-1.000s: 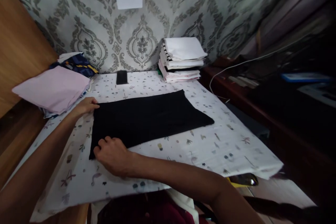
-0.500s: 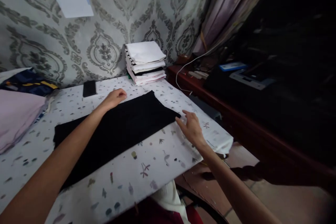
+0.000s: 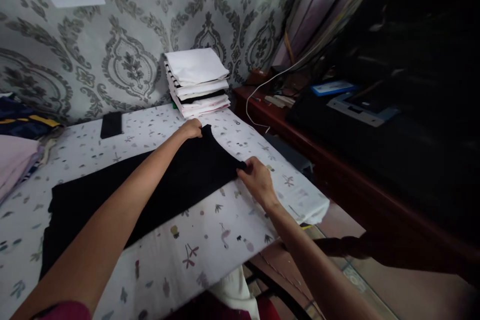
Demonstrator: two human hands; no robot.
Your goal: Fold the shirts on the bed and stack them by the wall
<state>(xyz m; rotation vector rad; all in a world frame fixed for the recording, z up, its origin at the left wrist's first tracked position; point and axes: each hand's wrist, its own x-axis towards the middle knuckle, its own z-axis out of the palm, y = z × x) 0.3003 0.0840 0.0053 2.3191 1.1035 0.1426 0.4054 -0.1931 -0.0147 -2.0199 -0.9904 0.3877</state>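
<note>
A black garment (image 3: 176, 185), its kind not plain, lies long and flat across the patterned white cloth (image 3: 225, 225) on the table. At its far right corner, my left hand (image 3: 192, 129) is closed on the fabric edge. The nearer right corner is pinched between thumb and fingers of my right hand (image 3: 258, 177). Between the two hands runs the garment's short, slightly curved end. My left forearm crosses over the garment and hides part of its middle.
Behind my left hand, a stack of folded clothes (image 3: 198, 80) stands against the wall. A black phone (image 3: 111, 125) lies left of it. Pink clothing (image 3: 17, 160) is piled at the far left. A dark red wooden desk (image 3: 337, 170) with a white cable (image 3: 262, 85) borders the right.
My left hand has moved right along the far edge to the corner and closed there. My right hand has closed on the near corner. The view has shifted slightly right.
</note>
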